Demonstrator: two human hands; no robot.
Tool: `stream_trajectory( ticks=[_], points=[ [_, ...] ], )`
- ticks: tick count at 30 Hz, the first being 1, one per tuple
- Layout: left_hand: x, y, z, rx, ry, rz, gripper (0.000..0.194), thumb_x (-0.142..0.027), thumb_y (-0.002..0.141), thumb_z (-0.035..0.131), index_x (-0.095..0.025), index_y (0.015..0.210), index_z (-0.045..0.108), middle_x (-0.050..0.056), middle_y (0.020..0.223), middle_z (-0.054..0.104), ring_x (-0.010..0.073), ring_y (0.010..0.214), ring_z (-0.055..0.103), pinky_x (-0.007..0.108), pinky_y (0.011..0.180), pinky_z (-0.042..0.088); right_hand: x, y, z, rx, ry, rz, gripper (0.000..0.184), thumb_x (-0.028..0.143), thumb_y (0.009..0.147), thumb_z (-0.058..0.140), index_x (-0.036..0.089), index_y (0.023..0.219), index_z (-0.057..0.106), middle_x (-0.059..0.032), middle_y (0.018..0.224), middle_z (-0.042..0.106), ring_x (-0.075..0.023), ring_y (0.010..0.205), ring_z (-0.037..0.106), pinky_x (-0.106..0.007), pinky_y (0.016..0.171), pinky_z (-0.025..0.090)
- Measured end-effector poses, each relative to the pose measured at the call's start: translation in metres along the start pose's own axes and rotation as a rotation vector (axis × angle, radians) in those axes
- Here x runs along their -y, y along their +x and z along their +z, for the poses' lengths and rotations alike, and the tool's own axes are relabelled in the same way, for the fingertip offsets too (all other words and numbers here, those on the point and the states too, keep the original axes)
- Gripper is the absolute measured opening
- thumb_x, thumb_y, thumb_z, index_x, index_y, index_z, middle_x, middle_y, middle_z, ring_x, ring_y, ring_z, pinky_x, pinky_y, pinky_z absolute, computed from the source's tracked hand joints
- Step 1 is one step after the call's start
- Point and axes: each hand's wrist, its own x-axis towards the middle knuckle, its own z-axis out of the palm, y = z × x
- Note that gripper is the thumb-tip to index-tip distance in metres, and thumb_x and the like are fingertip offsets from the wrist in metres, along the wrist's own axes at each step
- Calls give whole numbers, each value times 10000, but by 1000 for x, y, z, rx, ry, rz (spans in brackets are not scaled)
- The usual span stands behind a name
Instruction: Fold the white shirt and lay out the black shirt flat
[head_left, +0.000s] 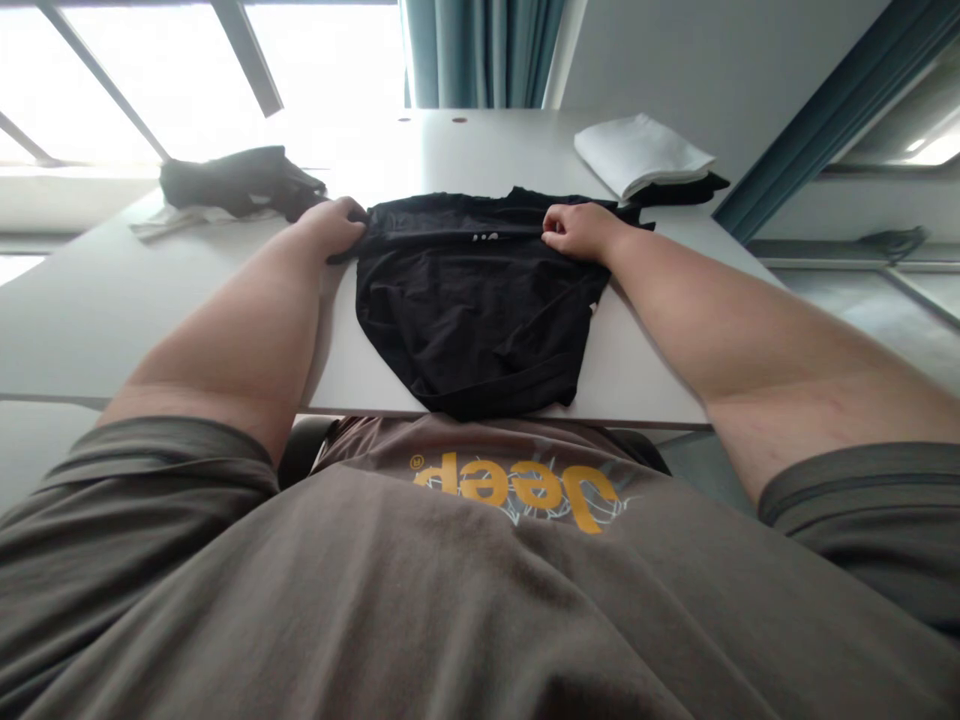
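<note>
A black T-shirt [480,310] lies spread on the white table in front of me, its lower edge near the table's front edge. Small white marks show across its upper part, and a small white tag sticks out at its right side. At the shirt's upper left edge, my left hand [334,228] has its fingers closed on the cloth. My right hand [581,230] pinches the fabric near the upper right, thumb and fingers curled together. Part of the sleeve on the right is hidden behind my right hand and wrist.
On the white table [187,320], a crumpled pile of dark clothing [232,182] over white cloth lies at the back left. A folded white cloth [641,155] rests on a black one [686,190] at the back right. A blue-green curtain [484,55] hangs behind the table.
</note>
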Motion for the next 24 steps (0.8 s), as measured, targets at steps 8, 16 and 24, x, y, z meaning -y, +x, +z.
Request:
stream_trajectory(
  ticks=[8, 16, 24],
  points=[
    [8, 10, 6, -15, -8, 11, 580, -344, 1069, 661, -190, 1626, 711, 99, 1531, 730, 303, 1266, 675, 430, 1180, 528, -1, 1, 0, -20, -10, -26, 223, 491, 1021, 645, 313, 1117, 738, -105, 1111, 793, -355, 1083, 678, -461, 968, 488],
    [5, 7, 4, -4, 1, 1, 596, -357, 1070, 652, -194, 1642, 700, 117, 1556, 714, 317, 1286, 670, 428, 1179, 522, -8, 5, 4, -26, -5, -59, 439, 652, 1008, 624, 370, 1298, 794, -115, 1152, 830, -442, 1151, 724, -550, 1014, 541],
    [2, 5, 2, -3, -11, -5, 569, -346, 1075, 676, -184, 1619, 718, 114, 1531, 727, 312, 1293, 681, 422, 1187, 534, -9, 7, 5, -41, -9, -46, 464, 658, 989, 624, 367, 1305, 801, -119, 1144, 839, -456, 1154, 729, -575, 998, 544]
  ],
)
